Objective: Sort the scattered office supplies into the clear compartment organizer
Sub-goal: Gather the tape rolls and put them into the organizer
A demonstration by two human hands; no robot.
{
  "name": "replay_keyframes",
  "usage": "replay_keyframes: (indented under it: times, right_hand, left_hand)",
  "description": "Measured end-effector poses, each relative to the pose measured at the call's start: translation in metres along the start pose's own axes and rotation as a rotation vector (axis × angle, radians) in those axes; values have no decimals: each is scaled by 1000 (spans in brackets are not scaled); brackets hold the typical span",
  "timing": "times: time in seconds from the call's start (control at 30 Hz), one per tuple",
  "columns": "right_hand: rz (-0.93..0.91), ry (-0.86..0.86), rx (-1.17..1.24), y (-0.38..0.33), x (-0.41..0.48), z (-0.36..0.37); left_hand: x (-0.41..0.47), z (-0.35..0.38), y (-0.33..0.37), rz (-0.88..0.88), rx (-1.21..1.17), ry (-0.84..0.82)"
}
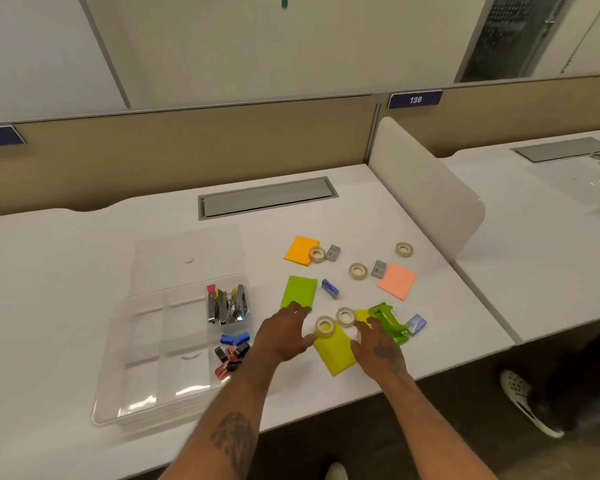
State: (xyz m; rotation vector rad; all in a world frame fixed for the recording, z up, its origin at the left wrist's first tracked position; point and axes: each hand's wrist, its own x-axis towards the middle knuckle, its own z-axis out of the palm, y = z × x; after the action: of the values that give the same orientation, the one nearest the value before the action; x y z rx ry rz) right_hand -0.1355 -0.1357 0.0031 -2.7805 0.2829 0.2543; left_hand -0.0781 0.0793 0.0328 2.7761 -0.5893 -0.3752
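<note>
left hand (284,332): fingers spread, released; tape roll (324,328) at its 3 o'clock. right hand (378,344): fingers straight, released; yellow pad (336,355) at its 9 o'clock, green punch (386,318) at 12.

An open-plan office: white tabletop (84,244) workstations in a row, split by a tan partition (174,150) carrying a numbered blue label (415,99), each with a grey cable hatch (267,197), glass panels behind.

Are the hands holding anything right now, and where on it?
Nothing looks held. Left hand is spread open beside the beige tape roll on the yellow sticky-note pad; right hand is open over that pad's right edge.
</note>
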Motion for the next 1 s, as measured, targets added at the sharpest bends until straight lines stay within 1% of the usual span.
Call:
replay_keyframes:
  times: [0.07, 0.2, 0.33, 0.47, 0.77, 0.9, 1.0]
  right_hand:
    - [12, -46, 10, 13, 4, 1]
    - [-29, -125, -16, 28, 12, 0]
    - [-96, -134, -52, 33, 18, -1]
    - [-107, -157, -23, 34, 22, -3]
    - [-155, -48, 57, 36, 32, -16]
    - [-257, -3, 12, 16, 39, -21]
    - [-332, 27, 38, -15, 41, -21]
  left_hand:
    - [10, 6, 9, -20, 8, -40]
    - [26, 19, 28, -95, 30, -64]
    - [38, 33, 41, -141, 32, -123]
    - [46, 45, 48, -145, 49, -149]
    - [53, 41, 58, -192, 98, -95]
    - [46, 18, 48, -205, 30, -20]
    - [30, -6, 24, -197, -34, 49]
